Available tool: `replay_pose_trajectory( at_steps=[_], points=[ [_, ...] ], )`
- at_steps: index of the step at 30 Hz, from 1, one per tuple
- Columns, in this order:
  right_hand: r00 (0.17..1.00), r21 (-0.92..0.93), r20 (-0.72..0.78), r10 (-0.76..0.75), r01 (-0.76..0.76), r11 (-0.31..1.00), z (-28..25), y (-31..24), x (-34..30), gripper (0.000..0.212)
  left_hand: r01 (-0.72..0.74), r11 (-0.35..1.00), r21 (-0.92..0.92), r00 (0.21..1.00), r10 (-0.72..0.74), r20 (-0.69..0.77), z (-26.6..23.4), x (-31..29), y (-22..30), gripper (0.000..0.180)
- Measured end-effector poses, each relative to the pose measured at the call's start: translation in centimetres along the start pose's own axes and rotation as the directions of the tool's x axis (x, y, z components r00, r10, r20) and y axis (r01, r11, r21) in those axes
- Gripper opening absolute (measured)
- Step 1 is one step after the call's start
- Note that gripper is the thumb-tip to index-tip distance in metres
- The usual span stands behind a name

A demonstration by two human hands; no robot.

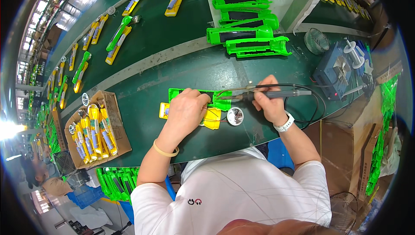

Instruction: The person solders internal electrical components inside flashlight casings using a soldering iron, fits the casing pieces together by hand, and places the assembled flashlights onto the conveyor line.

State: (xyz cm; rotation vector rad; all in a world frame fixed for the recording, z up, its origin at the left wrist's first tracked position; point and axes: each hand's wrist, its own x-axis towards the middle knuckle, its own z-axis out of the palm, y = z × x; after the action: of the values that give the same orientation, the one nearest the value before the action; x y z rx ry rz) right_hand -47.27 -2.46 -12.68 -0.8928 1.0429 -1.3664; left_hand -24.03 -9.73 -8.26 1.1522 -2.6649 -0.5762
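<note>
Round black fan [64, 162], blue crate [86, 198], bright light [7, 130]

Left hand [186, 110]: back upward, fingers curled
Right hand [269, 103]: fingers bent, gripping
Left forearm [152, 166]: slanting inward
Right forearm [301, 144]: slanting inward

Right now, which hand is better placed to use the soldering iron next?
Probably the right hand: it holds the soldering iron, pointing toward the green casing; the left hand lies over that casing.
</note>
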Motion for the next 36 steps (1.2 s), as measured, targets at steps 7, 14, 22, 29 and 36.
replay_pose_trajectory(
  at_steps=[7, 14, 22, 29, 36],
  points=[
    [1.000, 0.082, 0.007, 0.021, -0.022, 0.996, 2.5, -0.9, 1.3, 0.024, -0.015, 1.000, 0.023, 0.999, 0.016, -0.037, -0.4, -0.3, 0.1, 0.008],
    [0.993, 0.135, 0.050, 0.105, -0.111, 0.985, 3.6, 0.8, 1.8, 0.020, -0.022, 1.000, -0.008, 1.000, 0.022, -0.015, 0.4, -1.3, 0.0, 0.013],
    [0.992, 0.123, -0.003, 0.130, -0.128, 0.984, 3.2, 0.1, 0.7, 0.017, -0.056, 0.998, -0.016, 0.998, 0.056, -0.003, 0.7, -1.0, 1.1, 0.005],
    [0.993, 0.144, -0.009, 0.115, -0.112, 0.983, 2.9, 0.6, 1.4, 0.022, 0.128, 0.880, -0.458, 0.987, -0.160, -0.032, -2.6, -1.3, 1.2, 0.013],
    [0.994, -0.008, -0.108, -0.008, 0.007, 1.000, 2.8, 0.0, 1.2, 0.021, 0.116, -0.186, -0.976, 0.867, -0.461, 0.191, -2.1, -3.3, 1.9, 0.028]
  ],
)
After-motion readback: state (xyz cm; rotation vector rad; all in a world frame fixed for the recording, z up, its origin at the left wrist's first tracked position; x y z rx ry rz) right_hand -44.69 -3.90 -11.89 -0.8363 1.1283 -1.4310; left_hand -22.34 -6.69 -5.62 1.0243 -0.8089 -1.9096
